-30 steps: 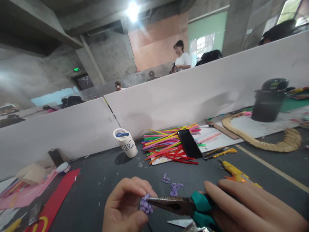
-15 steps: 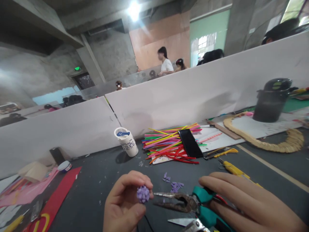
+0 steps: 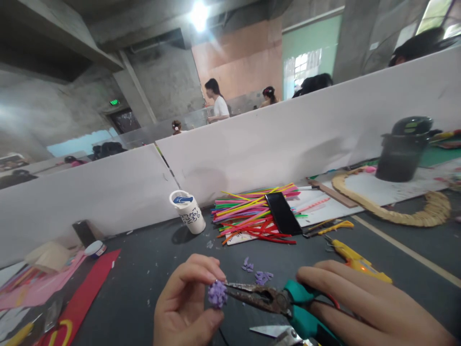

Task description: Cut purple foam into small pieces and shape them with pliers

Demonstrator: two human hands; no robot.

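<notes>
Between the thumb and fingers of my left hand [image 3: 189, 300] is a small purple ball [image 3: 217, 294] with a bumpy, clustered surface. My right hand [image 3: 363, 302] is wrapped round the green handles of needle-nose pliers [image 3: 273, 298]. The pliers' rusty jaws reach left, and their tips meet the right side of the ball; whether they grip part of it I cannot tell. Small purple pieces [image 3: 263, 277] lie on the dark table just behind the jaws. Below the pliers, scissors [image 3: 275, 331] show their blades, partly hidden at the bottom edge.
A white cup [image 3: 189, 214] stands by the white partition [image 3: 252, 149]. Colourful pipe cleaners [image 3: 241, 216] lie beneath a black phone [image 3: 284, 214]. To the right are a yellow glue gun [image 3: 356, 262] and a dark bin [image 3: 401, 154]. Red sheet [image 3: 86, 293] lies left. People are beyond the partition.
The pliers' jaws have closed somewhat, and their tips now meet the purple ball. My left hand has turned the ball slightly rightward. Beyond the partition, a person in white has moved left.
</notes>
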